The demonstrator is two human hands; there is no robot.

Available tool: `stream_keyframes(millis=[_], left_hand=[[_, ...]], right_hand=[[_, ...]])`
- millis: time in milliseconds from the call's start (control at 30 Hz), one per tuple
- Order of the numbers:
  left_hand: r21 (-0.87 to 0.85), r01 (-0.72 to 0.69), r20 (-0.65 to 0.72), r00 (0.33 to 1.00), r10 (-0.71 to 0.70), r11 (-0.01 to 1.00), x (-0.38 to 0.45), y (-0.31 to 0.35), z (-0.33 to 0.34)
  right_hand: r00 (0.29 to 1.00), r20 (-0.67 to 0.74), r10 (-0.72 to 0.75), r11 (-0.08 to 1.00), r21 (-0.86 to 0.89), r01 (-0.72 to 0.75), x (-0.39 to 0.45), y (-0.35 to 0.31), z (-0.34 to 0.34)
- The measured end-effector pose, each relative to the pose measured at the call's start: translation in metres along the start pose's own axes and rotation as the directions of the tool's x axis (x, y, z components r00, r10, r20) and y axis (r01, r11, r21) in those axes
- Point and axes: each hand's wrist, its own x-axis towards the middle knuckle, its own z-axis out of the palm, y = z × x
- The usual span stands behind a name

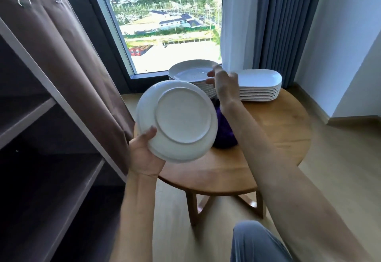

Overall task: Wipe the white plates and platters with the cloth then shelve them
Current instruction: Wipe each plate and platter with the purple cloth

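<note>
My left hand [144,152] grips a white round plate [177,119] by its lower rim, tilted with its underside toward me, above the round wooden table [268,138]. My right hand [224,82] reaches out over the stack of white round plates [189,74] at the table's far side, its fingers relaxed and holding nothing. Whether it touches the top plate I cannot tell. A stack of white oblong platters [259,86] sits to the right of the round stack. A purple cloth [224,136] lies on the table, mostly hidden behind the held plate and my right forearm.
A dark shelving unit [41,158] with a brown fabric cover [72,55] pulled aside stands to the left. A window [165,24] and grey-blue curtains [288,24] lie behind the table. My knee [253,241] is at the bottom.
</note>
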Motion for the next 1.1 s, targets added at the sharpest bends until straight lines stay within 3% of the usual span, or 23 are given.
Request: stream_keyframes(millis=[67, 133, 233, 300, 367, 433, 533, 633, 733, 833, 1000, 1100], left_hand=[[-0.036, -0.026, -0.01, 1.0, 0.026, 0.999, 0.002, 0.0, -0.004], [-0.083, -0.041, -0.057, 0.998, 0.036, 0.996, 0.005, -0.001, -0.008], [-0.151, -0.048, -0.161, 0.987, 0.023, 0.987, 0.011, -0.006, -0.012], [-0.155, -0.018, -0.205, 0.979, -0.014, 0.988, 0.015, -0.009, -0.015], [-0.149, 0.006, -0.224, 0.974, -0.04, 0.989, 0.018, -0.011, -0.016], [-0.123, -0.007, -0.233, 0.972, -0.022, 0.992, 0.019, -0.013, -0.013], [-0.036, -0.009, -0.212, 0.977, 0.001, 0.999, 0.019, -0.019, -0.009], [0.038, 0.017, -0.152, 0.988, -0.011, 0.999, 0.02, -0.023, -0.011], [0.061, 0.083, -0.09, 0.993, -0.078, 0.995, 0.02, -0.028, -0.007], [0.072, 0.12, -0.051, 0.992, -0.117, 0.99, 0.021, -0.031, -0.002], [0.115, 0.136, 0.012, 0.99, -0.139, 0.984, 0.026, -0.025, 0.008], [0.14, 0.137, 0.021, 0.99, -0.141, 0.981, 0.026, -0.025, 0.014]], right_hand=[[0.986, -0.109, -0.129, 0.935, -0.344, 0.084, 0.004, 0.017, -0.014], [0.997, -0.043, -0.069, 0.786, -0.617, 0.028, 0.005, 0.037, -0.025], [0.986, 0.122, 0.115, 0.613, -0.789, 0.027, -0.003, 0.065, -0.032], [0.987, 0.139, 0.081, 0.563, -0.823, 0.07, -0.007, 0.079, -0.029], [0.995, 0.095, -0.026, 0.561, -0.823, 0.093, -0.004, 0.085, -0.026], [0.995, 0.014, -0.095, 0.65, -0.756, 0.073, 0.0, 0.081, -0.025], [0.985, -0.158, -0.064, 0.89, -0.455, -0.016, 0.005, 0.074, -0.031], [0.979, -0.204, -0.018, 0.99, -0.141, -0.012, 0.009, 0.063, -0.036], [1.0, -0.007, 0.017, 0.998, -0.059, -0.017, 0.016, 0.045, -0.026], [0.998, 0.064, -0.031, 0.979, -0.201, 0.043, 0.019, 0.031, -0.011], [0.949, 0.052, -0.311, 0.897, -0.314, 0.311, 0.008, 0.006, 0.01], [0.874, 0.158, -0.46, 0.831, -0.27, 0.486, -0.003, -0.015, 0.021]])
